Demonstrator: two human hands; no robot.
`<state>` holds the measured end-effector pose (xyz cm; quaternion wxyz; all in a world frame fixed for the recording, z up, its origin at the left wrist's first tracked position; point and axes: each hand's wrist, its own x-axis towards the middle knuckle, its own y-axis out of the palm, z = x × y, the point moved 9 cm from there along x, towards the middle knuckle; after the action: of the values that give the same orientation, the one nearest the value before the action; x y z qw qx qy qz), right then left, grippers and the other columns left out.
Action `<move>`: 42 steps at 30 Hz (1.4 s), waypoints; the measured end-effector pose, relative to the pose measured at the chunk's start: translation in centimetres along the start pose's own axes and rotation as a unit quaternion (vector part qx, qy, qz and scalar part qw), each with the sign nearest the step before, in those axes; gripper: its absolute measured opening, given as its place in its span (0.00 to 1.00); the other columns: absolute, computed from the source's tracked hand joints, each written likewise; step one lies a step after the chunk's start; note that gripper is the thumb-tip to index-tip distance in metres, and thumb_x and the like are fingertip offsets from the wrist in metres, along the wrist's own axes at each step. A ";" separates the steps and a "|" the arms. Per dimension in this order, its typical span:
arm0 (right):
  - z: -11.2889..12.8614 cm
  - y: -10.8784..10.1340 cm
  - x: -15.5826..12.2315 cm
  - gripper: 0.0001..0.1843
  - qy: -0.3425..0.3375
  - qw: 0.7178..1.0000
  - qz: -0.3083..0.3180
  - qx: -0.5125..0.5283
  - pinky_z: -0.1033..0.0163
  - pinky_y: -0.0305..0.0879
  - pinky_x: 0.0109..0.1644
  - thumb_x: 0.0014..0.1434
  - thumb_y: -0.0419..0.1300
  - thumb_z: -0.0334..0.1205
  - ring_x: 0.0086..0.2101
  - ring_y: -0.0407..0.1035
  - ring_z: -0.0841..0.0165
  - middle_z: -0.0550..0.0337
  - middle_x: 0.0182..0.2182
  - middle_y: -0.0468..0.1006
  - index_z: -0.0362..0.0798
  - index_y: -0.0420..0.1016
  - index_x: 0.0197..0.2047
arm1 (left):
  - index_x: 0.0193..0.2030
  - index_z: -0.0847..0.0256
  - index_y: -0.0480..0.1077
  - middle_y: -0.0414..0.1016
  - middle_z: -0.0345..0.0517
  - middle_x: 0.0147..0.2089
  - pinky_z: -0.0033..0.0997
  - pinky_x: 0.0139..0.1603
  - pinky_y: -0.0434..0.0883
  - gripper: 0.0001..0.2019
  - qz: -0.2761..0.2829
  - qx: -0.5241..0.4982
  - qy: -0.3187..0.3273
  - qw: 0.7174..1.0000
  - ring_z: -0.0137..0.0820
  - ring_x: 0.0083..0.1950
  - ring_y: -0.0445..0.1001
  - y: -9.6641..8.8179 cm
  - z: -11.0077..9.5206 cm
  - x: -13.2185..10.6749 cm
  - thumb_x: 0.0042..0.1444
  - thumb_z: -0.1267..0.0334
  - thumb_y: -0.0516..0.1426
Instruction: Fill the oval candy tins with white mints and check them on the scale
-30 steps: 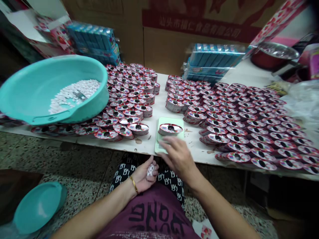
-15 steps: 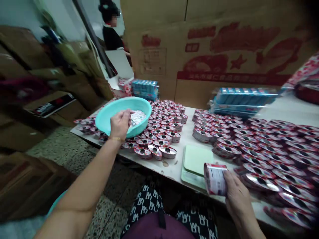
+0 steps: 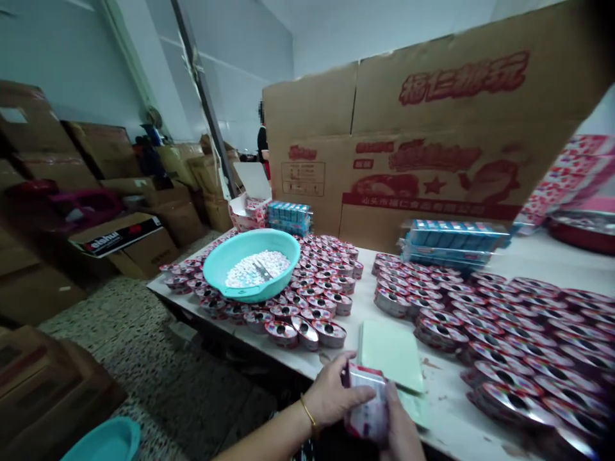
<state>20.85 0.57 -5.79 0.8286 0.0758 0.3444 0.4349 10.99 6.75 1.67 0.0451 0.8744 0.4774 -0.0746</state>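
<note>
My left hand [image 3: 331, 397], with a gold bangle [image 3: 308, 415] at the wrist, and my right hand [image 3: 401, 428] are closed around an oval candy tin [image 3: 366, 404], gripping it upright over the near edge of the surface [image 3: 446, 400]. A pale green board [image 3: 390, 353] lies just beyond the tin. A turquoise bowl [image 3: 103, 442] rests on the speckled terrazzo floor [image 3: 158, 358] at lower left. Rows of matching tins [image 3: 307, 317] cover the surface to the left of the board, and more rows [image 3: 509, 358] fill the right. A turquoise basin [image 3: 225, 272] sits among the left rows, holding white candies [image 3: 257, 269] and a small metal tool [image 3: 262, 271]. Blue-packed boxes [image 3: 454, 243] stand near the far edge, before a large printed cardboard carton [image 3: 432, 160]. Behind it, a blurred person [image 3: 262, 137] stands.
</note>
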 end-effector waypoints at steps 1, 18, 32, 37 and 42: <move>-0.4 0.7 -0.5 0.30 -0.001 1.000 0.024 0.014 0.64 0.67 0.31 0.44 0.57 0.55 0.33 0.70 0.65 0.57 0.33 0.76 0.42 0.67 0.45 | 0.49 0.63 0.60 0.70 0.48 0.41 0.29 0.39 0.65 0.29 -0.004 -0.047 -0.013 0.999 0.30 0.37 0.68 0.6 1.2 -0.4 0.39 0.60 0.61; 6.7 2.8 -2.9 0.12 -0.300 0.822 0.107 -0.473 0.69 0.57 0.31 0.48 0.58 0.46 0.27 0.63 0.74 0.62 0.24 0.70 0.47 0.74 0.31 | 0.44 0.57 0.61 0.70 0.43 0.42 0.31 0.44 0.65 0.22 -0.002 -0.397 -0.070 0.915 0.28 0.41 0.69 1.1 6.6 0.1 0.41 0.70 0.61; 12.4 6.1 0.0 0.13 -0.381 0.453 0.070 -0.803 0.70 0.53 0.27 0.58 0.47 0.42 0.29 0.65 0.73 0.57 0.32 0.70 0.47 0.71 0.34 | 0.43 0.63 0.65 0.71 0.50 0.40 0.30 0.39 0.68 0.14 -0.032 -0.372 -0.208 0.904 0.28 0.36 0.72 0.0 9.8 -3.6 0.47 0.67 0.57; 2.5 7.8 -5.0 0.10 -0.353 0.514 0.221 -0.750 0.68 0.56 0.27 0.55 0.49 0.36 0.26 0.62 0.71 0.60 0.27 0.69 0.47 0.69 0.28 | 0.36 0.66 0.67 0.73 0.49 0.35 0.31 0.41 0.67 0.11 0.042 -0.499 -0.302 0.811 0.29 0.36 0.72 3.9 11.9 -5.6 0.52 0.60 0.51; -2.9 7.3 -7.7 0.09 -0.346 0.541 0.221 -0.734 0.64 0.58 0.30 0.52 0.49 0.28 0.29 0.62 0.67 0.57 0.28 0.70 0.47 0.69 0.29 | 0.28 0.66 0.66 0.72 0.45 0.30 0.27 0.41 0.66 0.07 0.069 -0.557 -0.358 0.746 0.27 0.34 0.71 6.0 13.7 -6.5 0.51 0.64 0.51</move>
<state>11.16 -1.40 -1.03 0.5267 -0.3412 -0.4365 0.6447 11.36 -3.87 -10.66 0.6970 0.6332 0.3213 -0.1001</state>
